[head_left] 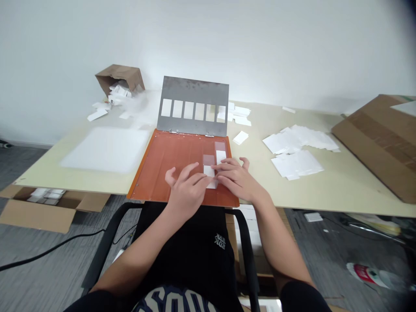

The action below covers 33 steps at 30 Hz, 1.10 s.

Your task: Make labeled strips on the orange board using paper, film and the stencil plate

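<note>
An orange board (pixel 169 164) lies flat at the table's near edge, with a grey metal stencil plate (pixel 193 91) hinged up at its far side, several rectangular windows cut in it. My left hand (pixel 186 190) and my right hand (pixel 236 178) rest on the board's right part, fingers spread and pressing down a small white card (pixel 209 172). Another white card (pixel 221 156) sits in the slot just beyond, at the board's right edge.
A tipped cardboard box (pixel 121 78) spills white cards at the back left. A white sheet (pixel 105 148) lies left of the board. Stacks of white cards (pixel 297 149) lie to the right, before a big flat carton (pixel 380 138). An open box (pixel 48 206) stands on the floor, left.
</note>
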Available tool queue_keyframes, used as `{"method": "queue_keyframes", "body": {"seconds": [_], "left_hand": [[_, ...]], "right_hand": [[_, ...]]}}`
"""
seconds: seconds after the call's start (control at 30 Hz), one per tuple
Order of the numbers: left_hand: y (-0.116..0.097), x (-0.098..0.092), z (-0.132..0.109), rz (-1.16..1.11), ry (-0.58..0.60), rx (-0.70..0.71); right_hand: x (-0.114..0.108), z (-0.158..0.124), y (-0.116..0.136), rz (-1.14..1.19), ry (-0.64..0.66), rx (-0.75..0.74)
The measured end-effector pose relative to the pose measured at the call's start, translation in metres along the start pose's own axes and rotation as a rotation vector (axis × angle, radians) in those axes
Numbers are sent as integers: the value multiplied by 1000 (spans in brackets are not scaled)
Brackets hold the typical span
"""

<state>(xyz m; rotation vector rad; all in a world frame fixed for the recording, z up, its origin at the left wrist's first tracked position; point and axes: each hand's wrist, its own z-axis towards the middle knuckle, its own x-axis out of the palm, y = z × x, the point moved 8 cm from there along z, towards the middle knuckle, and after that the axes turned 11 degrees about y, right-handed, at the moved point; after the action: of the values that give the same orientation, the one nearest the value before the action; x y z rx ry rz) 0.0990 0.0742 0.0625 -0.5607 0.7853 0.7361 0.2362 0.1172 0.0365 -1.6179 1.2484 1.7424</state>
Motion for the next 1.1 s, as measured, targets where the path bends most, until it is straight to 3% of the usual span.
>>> {"method": "queue_keyframes", "body": {"seconds": [0.3,0.57,0.73,0.83,0.93,1.03,1.1], "left_hand": [[25,36,15,-117,249,-137],[29,41,18,-155,321,-195],[30,40,17,-128,294,-188],[24,31,13,-50,213,-160],[4,18,1,22,125,-94],[-25,18,-15,28,162,37],[-37,22,-25,46,208,53]], "right_hand": [[0,0,0,108,-13,-19],[1,3,-2,-12,-61,53],[3,4,-1,-64,-73,80],[4,5,0,-59,-70,96],[5,4,-1,-20,-69,100],[6,4,-2,12,-80,94],[6,4,-3,11,-92,94]]}}
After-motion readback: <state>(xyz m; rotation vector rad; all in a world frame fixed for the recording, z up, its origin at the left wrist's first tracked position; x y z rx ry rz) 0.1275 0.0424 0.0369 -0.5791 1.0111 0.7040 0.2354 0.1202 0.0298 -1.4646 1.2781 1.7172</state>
